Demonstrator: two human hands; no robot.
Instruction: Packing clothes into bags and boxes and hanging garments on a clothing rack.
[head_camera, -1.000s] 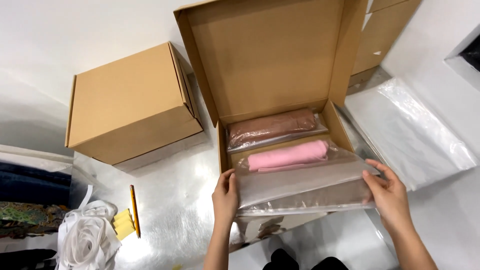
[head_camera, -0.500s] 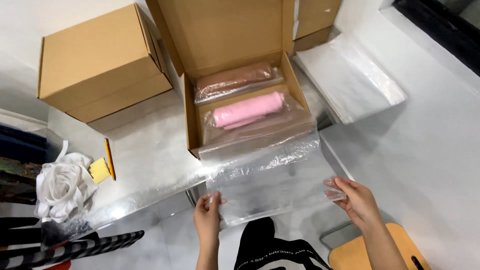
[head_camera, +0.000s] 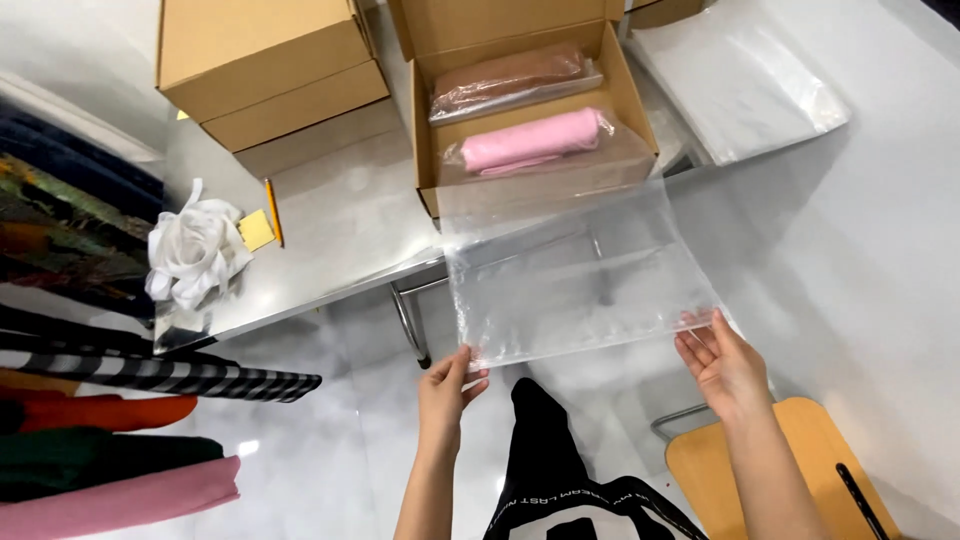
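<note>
While both hands grip its near corners, a clear plastic bag (head_camera: 575, 275) is held stretched out flat in the air, in front of the edge of a steel table (head_camera: 330, 230). The left hand (head_camera: 445, 385) pinches the bag's near left corner between thumb and fingers; the right hand (head_camera: 725, 365) holds the near right corner, its fingers closed on the film's edge with the thumb hidden beneath. The bag's long axis runs left to right between the two hands, tilted slightly so that the right end lies farther from the body. Its short axis points away from the person, and the far edge overlaps the front wall of an open cardboard box (head_camera: 430, 150) on the table.

Inside the box lie two bagged rolls, each with its long axis also left to right: a pink roll (head_camera: 530, 140) nearer the person and a brown roll (head_camera: 510, 75) behind it. Two closed cardboard boxes (head_camera: 265, 70) are stacked to the left, with a pencil (head_camera: 272, 212), a yellow note (head_camera: 256, 230) and a bundle of white tape (head_camera: 195, 255) near the table edge. A stack of clear bags (head_camera: 740, 80) rests to the right of the open box. Folded fabrics (head_camera: 110, 440) lie at far left, and a wooden stool (head_camera: 790, 470) stands beneath the right forearm.
</note>
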